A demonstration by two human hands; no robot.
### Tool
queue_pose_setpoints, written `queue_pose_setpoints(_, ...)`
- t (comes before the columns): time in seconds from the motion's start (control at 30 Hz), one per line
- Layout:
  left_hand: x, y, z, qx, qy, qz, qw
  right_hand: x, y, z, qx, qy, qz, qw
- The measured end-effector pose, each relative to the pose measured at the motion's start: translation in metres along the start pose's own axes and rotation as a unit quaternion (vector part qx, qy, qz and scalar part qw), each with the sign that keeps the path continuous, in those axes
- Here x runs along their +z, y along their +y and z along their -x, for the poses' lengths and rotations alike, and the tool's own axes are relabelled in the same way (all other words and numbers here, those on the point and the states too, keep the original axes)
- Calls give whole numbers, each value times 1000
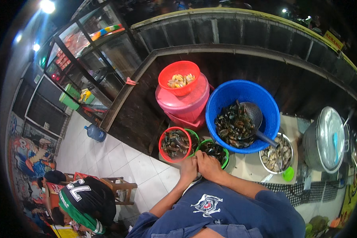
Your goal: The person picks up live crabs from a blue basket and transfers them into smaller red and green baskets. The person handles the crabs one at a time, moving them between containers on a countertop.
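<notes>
My left hand (pixel 189 169) and my right hand (pixel 208 165) are close together in front of my waist, fingers curled. Whether they hold anything between them is hidden. Just beyond my right hand sits a green basket (pixel 227 159) of dark mussels (pixel 211 149). A red basket (pixel 159 145), also filled with mussels, stands beyond my left hand, with another green rim (pixel 196 136) behind it. Farther off, a large blue plastic basket (pixel 241 87) contains more mussels (pixel 233 126) and a metal skimmer (pixel 251 114), its handle resting over the near rim.
A red colander (pixel 178 90) of yellowish clams tops a pink lidded bucket (pixel 181 108). Rightward stand a metal bowl (pixel 266 166) of shellfish, a green cup (pixel 288 174) and a large lidded pot (pixel 327 139). A person (pixel 89 199) sits at lower left; a water jug (pixel 95 134) is on the floor.
</notes>
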State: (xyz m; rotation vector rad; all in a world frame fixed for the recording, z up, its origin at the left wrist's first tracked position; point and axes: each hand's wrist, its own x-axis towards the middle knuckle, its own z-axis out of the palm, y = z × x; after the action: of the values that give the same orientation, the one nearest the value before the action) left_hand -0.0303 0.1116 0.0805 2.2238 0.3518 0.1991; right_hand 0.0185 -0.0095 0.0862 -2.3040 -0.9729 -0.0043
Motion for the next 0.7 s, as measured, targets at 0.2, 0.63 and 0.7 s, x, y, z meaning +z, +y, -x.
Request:
queue_pose_setpoints(0.2,16,-16,-17,-95,-14,102,990,-14,21,-5,-38,41,-58,997)
queue_pose_setpoints(0.63,77,-2,-14,-195,-19,388,901,-11,87,14,16,-14,-138,990)
queue_pose_setpoints(0.7,87,-8,-16,-208,-43,385,898,-9,98,19,14,-11,-173,985)
